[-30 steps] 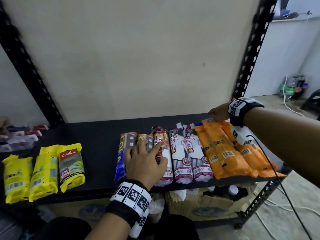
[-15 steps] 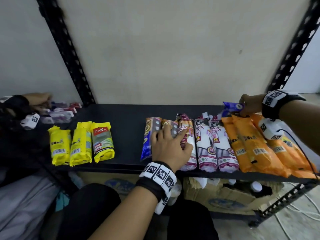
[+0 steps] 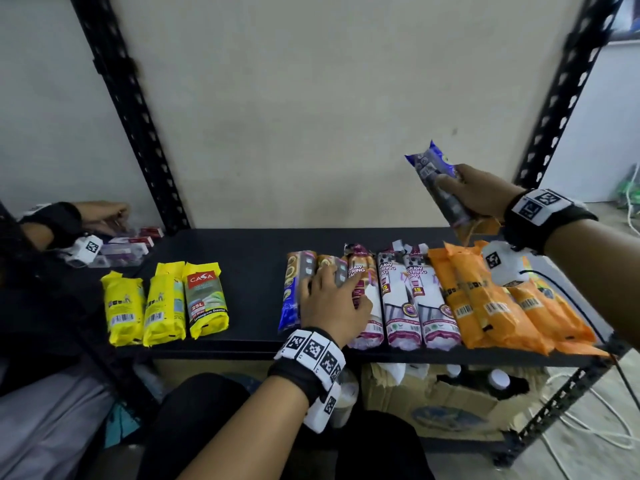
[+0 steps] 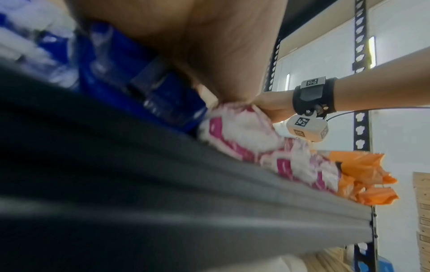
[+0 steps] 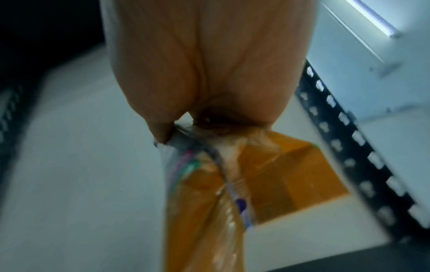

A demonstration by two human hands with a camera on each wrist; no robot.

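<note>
A black shelf [image 3: 242, 251] carries a row of long packets. My left hand [image 3: 332, 296] lies flat with spread fingers on the blue-and-brown packets [image 3: 294, 289] at the row's left end, the thumb on a purple-white packet [image 3: 360, 271]. My right hand [image 3: 478, 195] grips a blue-and-grey packet [image 3: 433, 171] and holds it tilted in the air above the orange packets [image 3: 485, 303]. In the right wrist view the fingers close round that packet [image 5: 209, 193], whose near end looks orange-brown. The left wrist view shows the palm [image 4: 209, 46] over a blue packet [image 4: 139, 82].
Three yellow packets [image 3: 166, 299] lie at the shelf's left. Purple-white drawstring-bag packets [image 3: 415, 299] fill the middle. Another person's hand [image 3: 104, 216] works at small boxes far left. Black rack uprights [image 3: 138, 116] stand at both sides. A cardboard box [image 3: 433, 403] sits below.
My right hand has picked up the blue packet from the back of the shelf behind the orange packets and raised it. The left hand has stayed on its packets.
</note>
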